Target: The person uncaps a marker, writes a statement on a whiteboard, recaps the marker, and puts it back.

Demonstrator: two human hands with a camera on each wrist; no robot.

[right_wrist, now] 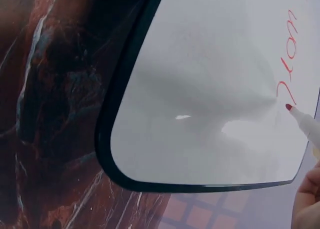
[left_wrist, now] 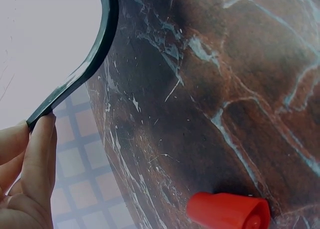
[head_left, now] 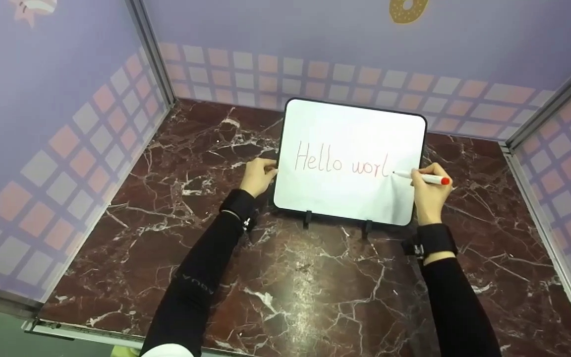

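Note:
A small whiteboard (head_left: 350, 129) with a black frame leans upright on two black feet. Red handwriting (head_left: 342, 161) on it reads "Hello worl". My left hand (head_left: 257, 176) pinches the board's left edge between thumb and fingers, as the left wrist view also shows. In my right hand (head_left: 430, 198) is a white marker (head_left: 429, 178) with a red end, gripped like a pen. Its red tip (right_wrist: 289, 107) is at the board surface, just right of the last letter; whether it touches I cannot tell. A red marker cap (left_wrist: 227, 210) appears in the left wrist view.
The board stands on a dark red marbled table (head_left: 285, 282). Purple panels with a pink and white checked band (head_left: 345, 74) enclose the back and both sides. Metal posts (head_left: 154, 54) run up the rear corners.

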